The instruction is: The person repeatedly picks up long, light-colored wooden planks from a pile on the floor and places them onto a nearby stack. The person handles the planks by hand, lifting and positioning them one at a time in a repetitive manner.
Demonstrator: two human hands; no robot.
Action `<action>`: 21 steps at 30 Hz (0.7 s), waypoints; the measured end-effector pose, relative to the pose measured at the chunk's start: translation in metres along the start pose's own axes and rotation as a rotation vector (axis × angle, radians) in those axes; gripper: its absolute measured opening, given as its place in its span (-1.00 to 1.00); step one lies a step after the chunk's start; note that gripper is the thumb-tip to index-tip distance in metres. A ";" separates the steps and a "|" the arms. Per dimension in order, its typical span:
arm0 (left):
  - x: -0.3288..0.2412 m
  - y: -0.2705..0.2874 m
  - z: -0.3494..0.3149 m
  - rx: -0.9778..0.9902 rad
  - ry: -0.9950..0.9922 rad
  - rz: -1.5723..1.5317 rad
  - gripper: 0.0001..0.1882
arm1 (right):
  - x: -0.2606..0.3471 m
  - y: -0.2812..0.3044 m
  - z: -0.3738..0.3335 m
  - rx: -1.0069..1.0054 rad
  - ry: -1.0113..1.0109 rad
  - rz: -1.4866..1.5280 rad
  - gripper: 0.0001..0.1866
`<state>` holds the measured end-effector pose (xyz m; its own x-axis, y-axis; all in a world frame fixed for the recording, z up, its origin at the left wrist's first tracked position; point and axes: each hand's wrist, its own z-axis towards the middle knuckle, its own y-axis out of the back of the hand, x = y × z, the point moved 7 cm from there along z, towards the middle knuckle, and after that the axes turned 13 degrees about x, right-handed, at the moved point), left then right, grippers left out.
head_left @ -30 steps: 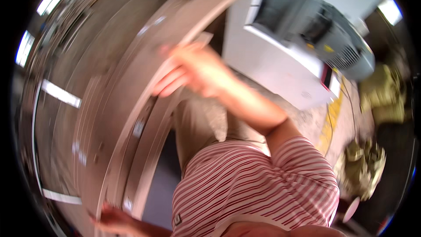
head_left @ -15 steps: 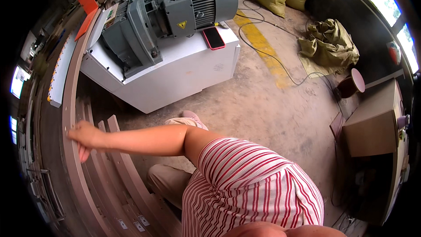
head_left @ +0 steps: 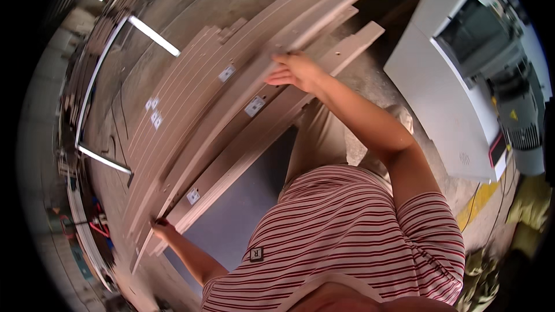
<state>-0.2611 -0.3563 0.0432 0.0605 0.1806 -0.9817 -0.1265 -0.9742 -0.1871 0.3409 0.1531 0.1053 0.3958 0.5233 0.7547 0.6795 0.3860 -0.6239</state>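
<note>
Single head-worn fisheye view, steeply downward, close over the person's striped shirt [head_left: 358,237] and stacked boards [head_left: 231,98].

Half a second ago only one hand reached out to the boards, low on the stack. Now the right hand [head_left: 296,71] lies on a board [head_left: 254,86] higher up, and the left hand [head_left: 162,229] grips its far end.
</note>
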 end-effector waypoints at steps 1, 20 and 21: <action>-0.004 0.032 0.003 -0.026 0.021 0.035 -0.66 | -0.021 0.003 0.008 0.005 -0.070 0.021 -0.50; -0.011 -0.042 0.057 0.506 -0.075 1.188 -0.55 | -0.058 -0.015 -0.047 0.328 0.492 -2.034 -0.24; -0.012 -0.094 0.019 0.584 -0.375 1.329 -0.59 | -0.066 -0.012 -0.048 0.343 0.438 -2.167 -0.19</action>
<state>-0.2688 -0.2647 0.0718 -0.6517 -0.6576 -0.3779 -0.2566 -0.2777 0.9258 0.3365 0.0772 0.0733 -0.4706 -0.8781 0.0864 0.0574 0.0673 0.9961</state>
